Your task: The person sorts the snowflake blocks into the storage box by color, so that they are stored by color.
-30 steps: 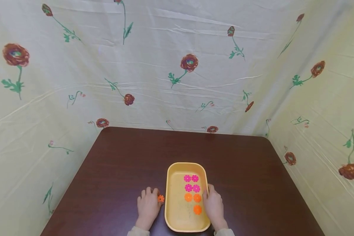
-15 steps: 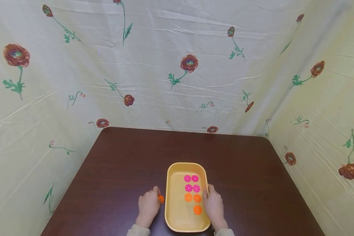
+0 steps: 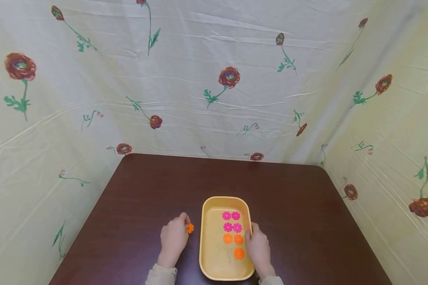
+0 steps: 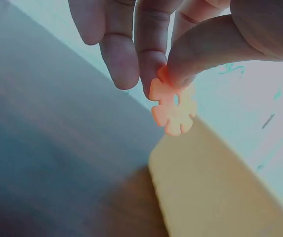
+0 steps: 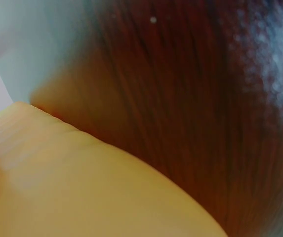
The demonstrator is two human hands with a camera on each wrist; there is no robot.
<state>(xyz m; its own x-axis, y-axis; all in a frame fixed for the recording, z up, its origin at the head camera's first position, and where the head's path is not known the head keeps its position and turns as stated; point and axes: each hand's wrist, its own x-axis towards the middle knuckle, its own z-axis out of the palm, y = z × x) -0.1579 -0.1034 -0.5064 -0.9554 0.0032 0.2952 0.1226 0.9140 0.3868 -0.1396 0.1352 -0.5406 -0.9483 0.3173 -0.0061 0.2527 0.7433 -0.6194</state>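
- I see an orange disc (image 4: 173, 109) pinched between my left hand's (image 3: 172, 237) thumb and fingers (image 4: 150, 64), lifted just left of the tray (image 3: 207, 253).
- My right hand (image 3: 258, 249) grips the tray's right rim.
- Seven discs lie inside, on a dark tabletop (image 3: 146, 190).

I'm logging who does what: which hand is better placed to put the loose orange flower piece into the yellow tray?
Probably the left hand: it already pinches the orange flower piece just beside the yellow tray. The right hand rests against the tray's right rim.
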